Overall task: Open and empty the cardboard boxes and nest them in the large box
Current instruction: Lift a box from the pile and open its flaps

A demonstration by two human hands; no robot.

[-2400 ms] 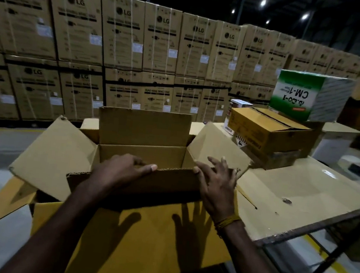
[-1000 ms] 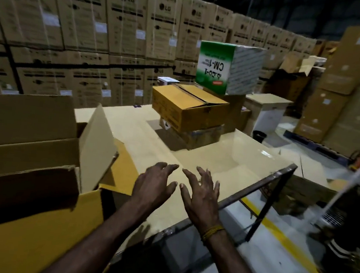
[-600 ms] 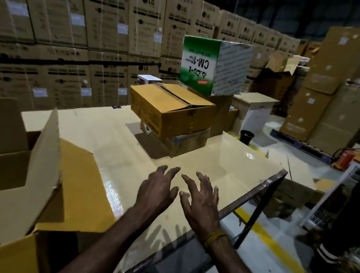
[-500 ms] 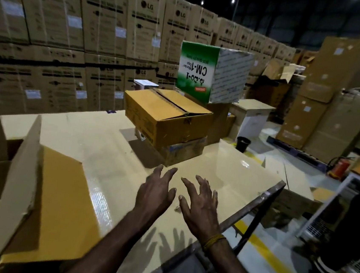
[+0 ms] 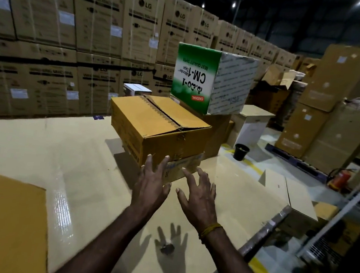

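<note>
A closed brown cardboard box (image 5: 153, 124) sits on the table (image 5: 67, 146), stacked on a smaller box (image 5: 182, 166) with blue print. Behind it a green and white box (image 5: 203, 78) marked CM-1 stands upside down on another brown box (image 5: 216, 131). My left hand (image 5: 151, 184) and my right hand (image 5: 197, 196) hover over the table with fingers spread, empty, just in front of the stack. The left fingertips are close to the closed box's near corner. A flap of the large box (image 5: 5, 222) shows at the lower left.
A small white box (image 5: 137, 88) lies behind the stack. A wall of stacked LG cartons (image 5: 74, 36) fills the background. The table's metal edge (image 5: 259, 238) runs along the right. On the floor stand a black pot (image 5: 241, 151), a red fire extinguisher (image 5: 340, 178) and more cartons (image 5: 333, 108).
My hands left the large box's flaps and moved right, then forward across the table toward the stacked boxes. My view turned right, so the large box slid out to the left.
</note>
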